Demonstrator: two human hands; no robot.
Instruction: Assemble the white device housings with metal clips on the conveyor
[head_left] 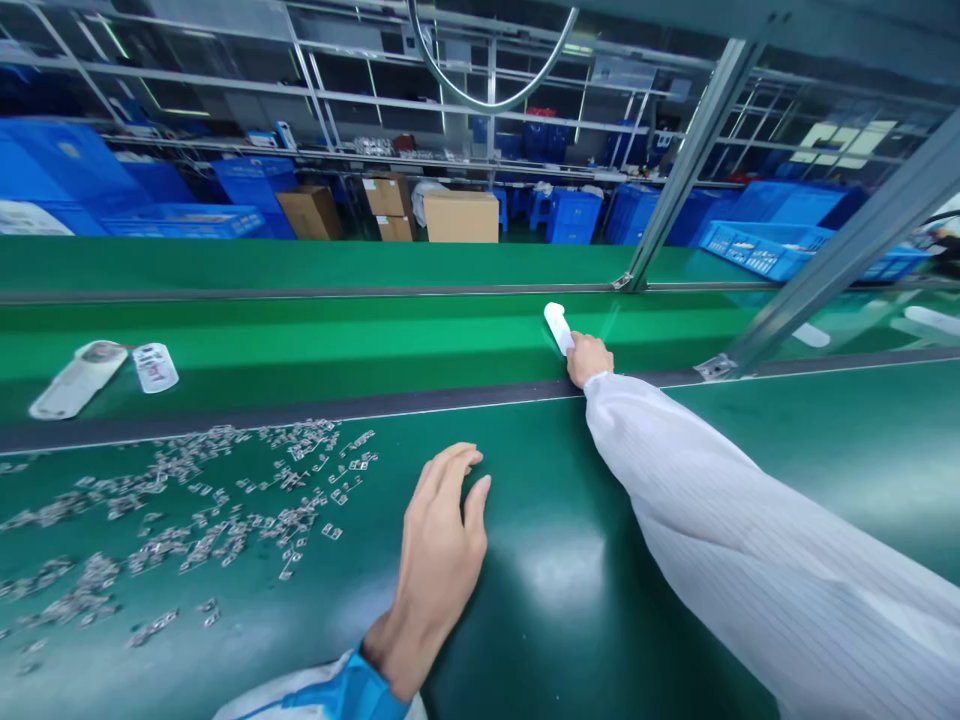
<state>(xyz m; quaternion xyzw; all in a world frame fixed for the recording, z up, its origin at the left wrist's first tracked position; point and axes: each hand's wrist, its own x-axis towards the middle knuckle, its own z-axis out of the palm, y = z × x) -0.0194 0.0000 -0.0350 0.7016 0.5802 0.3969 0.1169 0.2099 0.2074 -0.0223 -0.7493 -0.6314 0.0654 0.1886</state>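
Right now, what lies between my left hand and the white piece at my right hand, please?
Bare green tabletop, a dark strip, then green belt: head view.

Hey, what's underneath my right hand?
Your right hand grips one end of a white piece. Around them show the green belt and its dark edge strip. The gripped end and whatever lies directly beneath the palm are hidden.

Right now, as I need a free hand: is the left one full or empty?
Empty, it seems: the left hand has thumb and fingers apart, with only green tabletop between them.
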